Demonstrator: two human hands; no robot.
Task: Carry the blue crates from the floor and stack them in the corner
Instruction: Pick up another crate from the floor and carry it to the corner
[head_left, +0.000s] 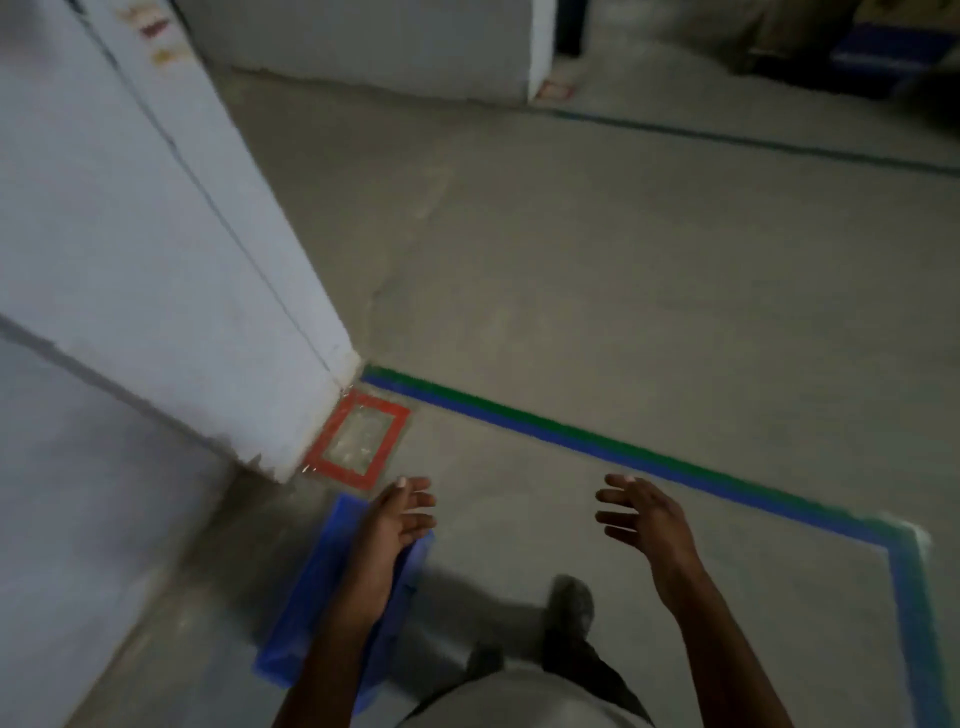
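Observation:
A blue crate (311, 597) sits on the concrete floor beside the foot of a white pillar, partly hidden under my left arm. My left hand (397, 525) hovers above its far end with fingers apart and nothing held. My right hand (641, 517) is raised to the right over bare floor, fingers spread, also holding nothing. More blue crates (878, 52) show dimly at the far upper right, blurred.
The white pillar (156, 260) rises at the left with a red taped square (358, 439) at its base. A blue-green tape line (623, 449) runs across the floor and turns at the right. My dark shoe (569, 605) is below. A white wall (374, 47) stands at the back.

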